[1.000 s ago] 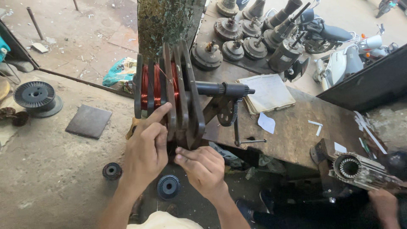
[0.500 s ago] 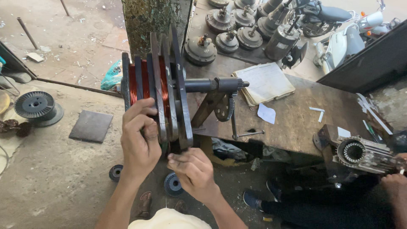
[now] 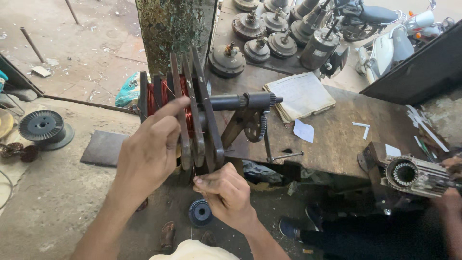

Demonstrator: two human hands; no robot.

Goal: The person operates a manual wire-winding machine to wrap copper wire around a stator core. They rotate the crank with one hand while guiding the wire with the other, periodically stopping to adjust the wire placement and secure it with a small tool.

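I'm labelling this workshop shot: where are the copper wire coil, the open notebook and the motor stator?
copper wire coil (image 3: 153, 98), head view, red windings between formers
open notebook (image 3: 301, 94), head view, page middle
motor stator (image 3: 405, 174), head view, slotted bore

Both forearms are bare and sleeveless, with a pale cream garment at the frame's bottom edge.

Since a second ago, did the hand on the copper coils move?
Yes. The left hand slid up the coil winder; its fingers now reach higher.

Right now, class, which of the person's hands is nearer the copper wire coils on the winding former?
Left. The left hand lies against the copper wire coils; the right hand sits below the former's plates.
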